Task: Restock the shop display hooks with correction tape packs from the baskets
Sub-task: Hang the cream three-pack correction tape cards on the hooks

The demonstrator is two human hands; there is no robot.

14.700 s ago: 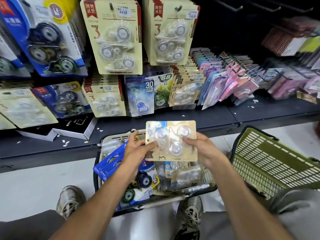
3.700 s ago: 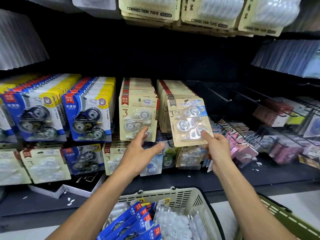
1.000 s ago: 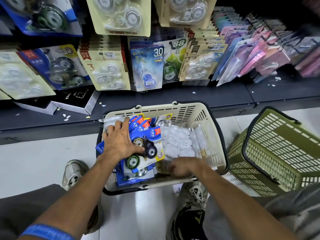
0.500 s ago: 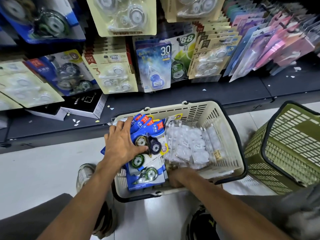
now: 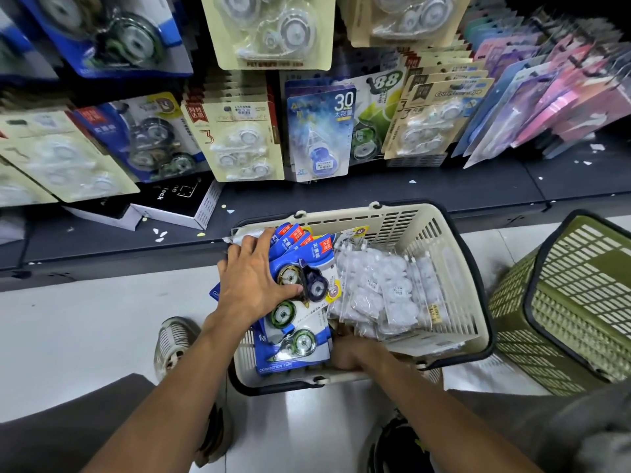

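Note:
A cream basket (image 5: 454, 268) sits on the floor before the display. Inside it lie blue correction tape packs (image 5: 300, 322) on the left and clear bags of white tapes (image 5: 379, 291) on the right. My left hand (image 5: 254, 281) lies spread on the stack of blue packs, thumb against one pack's blister. My right hand (image 5: 351, 353) is dug in low at the basket's near side, under the bags, with its fingers hidden. Cream three-tape packs (image 5: 239, 141) hang on the display hooks above.
A green basket (image 5: 560, 302) lies tipped on its side to the right. A black box (image 5: 174, 203) lies on the dark lower shelf (image 5: 375, 189). Pink and purple packs (image 5: 553, 93) hang at the right. My shoes (image 5: 174, 343) flank the cream basket.
A cream pack held earlier went up to the hooks. Both hands then dropped into the cream basket; over the last second the right hand pushed deeper under the bags.

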